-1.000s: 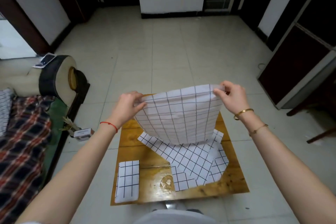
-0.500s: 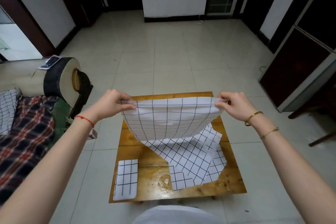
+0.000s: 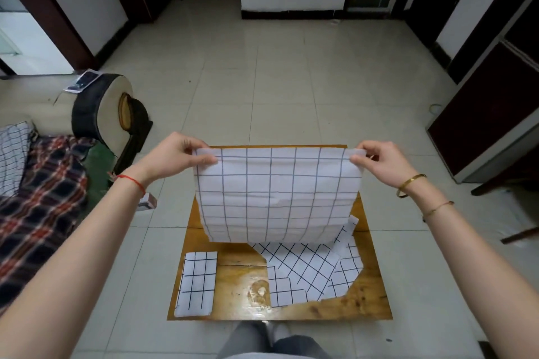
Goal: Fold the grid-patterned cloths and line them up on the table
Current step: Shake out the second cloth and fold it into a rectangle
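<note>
A white cloth with a dark grid [image 3: 274,192] hangs doubled over in the air above the small wooden table [image 3: 233,283]. My left hand [image 3: 175,157] pinches its upper left corner and my right hand [image 3: 379,163] pinches its upper right corner, so the top edge is stretched level. One folded grid cloth [image 3: 197,283] lies flat at the table's near left corner. A loose pile of unfolded grid cloths [image 3: 309,268] lies on the right half of the table, partly hidden behind the hanging cloth.
A sofa with a plaid blanket [image 3: 38,198] and a round armrest [image 3: 108,114] stands to the left. A small box [image 3: 147,202] lies on the tiled floor by the table. Dark cabinets [image 3: 490,114] line the right side. My knees [image 3: 274,341] are at the table's near edge.
The held cloth has been pulled wider and its top edge levelled. Its lower edge has risen off the pile and now hangs free. The view has tilted down slightly.
</note>
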Motion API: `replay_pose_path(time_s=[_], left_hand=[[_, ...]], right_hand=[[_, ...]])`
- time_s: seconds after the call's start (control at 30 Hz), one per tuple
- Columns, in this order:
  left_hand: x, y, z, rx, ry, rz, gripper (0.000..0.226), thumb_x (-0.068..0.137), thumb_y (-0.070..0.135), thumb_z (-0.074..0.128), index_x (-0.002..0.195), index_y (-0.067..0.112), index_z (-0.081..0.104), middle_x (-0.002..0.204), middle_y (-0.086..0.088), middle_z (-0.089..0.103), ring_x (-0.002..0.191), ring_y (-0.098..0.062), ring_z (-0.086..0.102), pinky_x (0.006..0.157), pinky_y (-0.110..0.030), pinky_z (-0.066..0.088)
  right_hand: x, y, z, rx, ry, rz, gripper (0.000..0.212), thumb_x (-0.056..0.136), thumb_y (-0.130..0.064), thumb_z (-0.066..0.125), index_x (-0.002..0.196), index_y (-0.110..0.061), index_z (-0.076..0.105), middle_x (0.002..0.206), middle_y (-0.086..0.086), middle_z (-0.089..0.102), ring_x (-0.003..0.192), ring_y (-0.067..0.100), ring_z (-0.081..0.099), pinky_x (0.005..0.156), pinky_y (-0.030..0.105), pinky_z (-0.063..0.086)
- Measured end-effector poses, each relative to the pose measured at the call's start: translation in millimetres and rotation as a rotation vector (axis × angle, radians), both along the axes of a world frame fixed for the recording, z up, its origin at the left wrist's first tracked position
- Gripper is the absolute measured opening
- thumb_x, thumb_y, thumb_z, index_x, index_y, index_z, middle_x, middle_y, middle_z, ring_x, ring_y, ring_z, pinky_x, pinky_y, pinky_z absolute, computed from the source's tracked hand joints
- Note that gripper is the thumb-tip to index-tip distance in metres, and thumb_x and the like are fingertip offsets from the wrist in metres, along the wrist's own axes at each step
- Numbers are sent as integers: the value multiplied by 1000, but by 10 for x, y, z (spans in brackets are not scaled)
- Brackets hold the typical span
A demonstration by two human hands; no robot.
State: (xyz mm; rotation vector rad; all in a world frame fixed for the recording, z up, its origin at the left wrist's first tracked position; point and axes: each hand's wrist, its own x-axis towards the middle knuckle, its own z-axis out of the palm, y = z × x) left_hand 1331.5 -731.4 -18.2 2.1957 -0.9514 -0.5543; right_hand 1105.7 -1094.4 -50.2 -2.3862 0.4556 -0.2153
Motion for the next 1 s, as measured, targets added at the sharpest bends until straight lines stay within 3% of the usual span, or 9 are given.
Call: replay_pose_path(time_s=[0.13,0.2,0.33,0.4,0.6,0.67,0.73,0.83,1.0], left_hand=[[244,-195,-360,-14,-68,72,13,84,23,71,91,12,73,86,-1,71,80,-14,65,76,-29,54],[404,-279,-596,-30,-76,94,10,85,18,70,91,10,73,88,-4,72,83,-18,65,80,-34,52],[710,-455,-1050,-41,-80,153,10,86,13,69,92,6,73,92,-10,71,84,-19,61,75,-25,47],[851,-513,-1272,-11,-82,189,12,87,15,68,95,8,73,94,-7,70,87,-20,61,77,-28,47],[1137,-660,-1746,40,-61,260,15,87,18,68,99,10,73,93,-2,67,85,-14,56,74,-21,39],[1182,-678,-1862,55,-49,278,17,86,17,69,101,10,73,92,-5,69,82,-15,57,72,-20,39],[1218,-678,-1967,71,-55,276,18,85,17,70,101,10,73,89,-7,69,80,-17,58,69,-20,38],[1258,-667,-2085,73,-75,262,18,84,19,70,100,11,72,87,-5,70,79,-17,59,69,-22,40],[1306,-672,-2156,53,-97,234,19,86,21,70,102,11,72,88,-3,69,82,-18,61,76,-27,50]], right_hand=[[368,-89,-300,4,10,-89,14,87,-19,63,78,-8,62,71,13,62,67,18,51,62,29,41],[549,-149,-479,-17,21,-152,14,87,-21,62,77,-11,62,66,7,60,66,20,52,60,28,39],[896,-204,-878,-51,95,-255,17,87,-23,57,76,-10,60,68,10,59,66,25,53,56,28,38],[1047,-208,-1069,-32,129,-290,15,87,-20,56,76,-11,59,67,9,59,67,25,54,55,27,36],[1348,-202,-1521,93,162,-399,21,87,-16,50,68,-25,52,66,5,68,68,21,69,64,35,55],[1392,-235,-1654,118,156,-412,23,85,-17,48,66,-27,52,63,-1,68,68,20,69,66,42,58],[1406,-239,-1730,92,148,-412,28,88,-14,49,64,-29,51,64,-3,67,68,16,70,68,39,59],[1410,-203,-1778,15,131,-394,28,90,-9,53,71,-30,52,67,-1,66,71,15,71,70,32,57],[1423,-192,-1922,-49,130,-401,12,91,-10,56,84,-19,62,71,4,70,68,17,70,69,35,59]])
